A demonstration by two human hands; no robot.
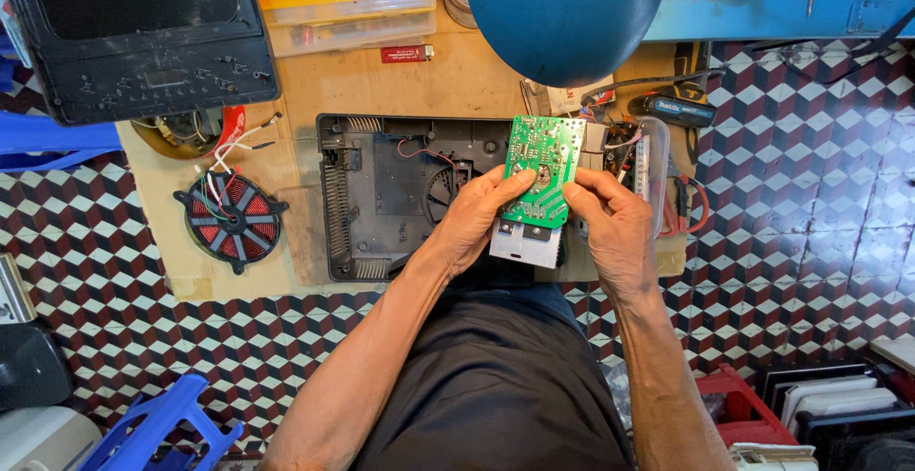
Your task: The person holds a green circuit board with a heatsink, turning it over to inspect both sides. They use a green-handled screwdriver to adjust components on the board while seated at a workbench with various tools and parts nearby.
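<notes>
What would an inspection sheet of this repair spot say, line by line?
Surface: brown board laid on a patterned tile floor.
Job's things: green circuit board with a metal heat sink, held over an opened black appliance casing.
Clutter: coil disc, black top cover, red lighter, clear plastic boxes, blue lamp shade.
Grippers: left hand and right hand both grip the circuit board at its sides.
Cables: red wire inside the casing; white wires run from the coil disc.
Surroundings: blue plastic stool, red crate.
</notes>
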